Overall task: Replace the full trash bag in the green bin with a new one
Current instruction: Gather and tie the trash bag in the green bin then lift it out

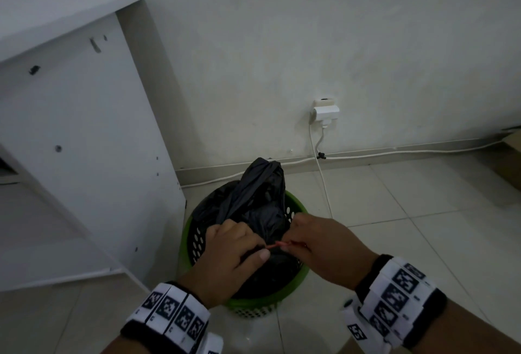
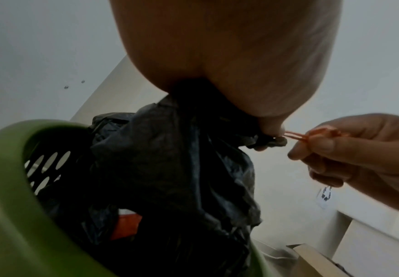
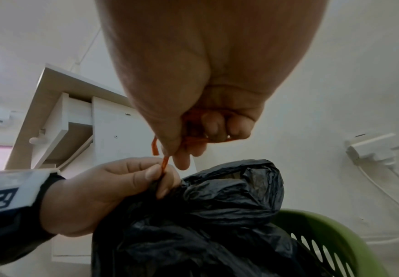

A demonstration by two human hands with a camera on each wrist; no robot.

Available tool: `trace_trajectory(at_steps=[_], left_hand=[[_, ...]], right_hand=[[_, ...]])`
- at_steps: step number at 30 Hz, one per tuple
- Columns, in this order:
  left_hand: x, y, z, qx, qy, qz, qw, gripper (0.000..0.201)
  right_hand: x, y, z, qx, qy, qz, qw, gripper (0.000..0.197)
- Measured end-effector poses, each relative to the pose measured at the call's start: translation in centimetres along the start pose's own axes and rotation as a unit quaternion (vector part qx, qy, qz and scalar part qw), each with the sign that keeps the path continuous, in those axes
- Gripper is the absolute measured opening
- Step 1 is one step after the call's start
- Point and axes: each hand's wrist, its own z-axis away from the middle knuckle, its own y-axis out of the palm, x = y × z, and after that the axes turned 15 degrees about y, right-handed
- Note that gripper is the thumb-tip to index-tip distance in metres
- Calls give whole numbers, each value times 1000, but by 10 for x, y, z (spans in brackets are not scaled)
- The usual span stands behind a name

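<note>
Green bin point(image 1: 296, 274) on tiled floor point(image 1: 394, 212), just beside white cabinet panel point(image 1: 84, 142) and near wall point(image 1: 310, 43); black trash bag point(image 1: 259, 198) inside bin, upper part gathered and rising above rim. Left hand point(image 1: 231, 252) clenched around bunched bag neck, thumb and forefinger pinching one end of red-orange tie point(image 1: 282, 244). Right hand point(image 1: 324, 241) curled around other end of tie, stretched taut between the two hands, above bin. Wristbands point(image 1: 172, 314) with black-and-white coded squares; small print beneath them too blurred to read. Near side of bin hidden behind left forearm. Only in left wrist view: orange-and-white item point(image 2: 126, 224) showing low among the bag's folds, possibly packaging, no legible lettering. Only in right wrist view: loops of tie wound about right fingers point(image 3: 210, 123). Wall socket with white adapter point(image 1: 325, 112) and cable point(image 1: 324, 179) on wall behind bin, to its right.
</note>
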Motion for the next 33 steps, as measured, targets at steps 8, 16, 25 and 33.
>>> trace_trajectory(at_steps=[8,16,25,33], left_hand=[[14,-6,-3,-23,38,-126,991,28],[31,-9,9,1,53,-170,984,32],[11,8,16,-37,19,-182,982,22],[-14,12,11,-53,24,-208,976,17]], right_hand=[[0,0,8,-91,-56,-20,994,22],[-15,4,15,-77,-59,-53,994,27],[-18,8,10,-34,48,75,995,43],[39,32,2,-142,27,85,986,50]])
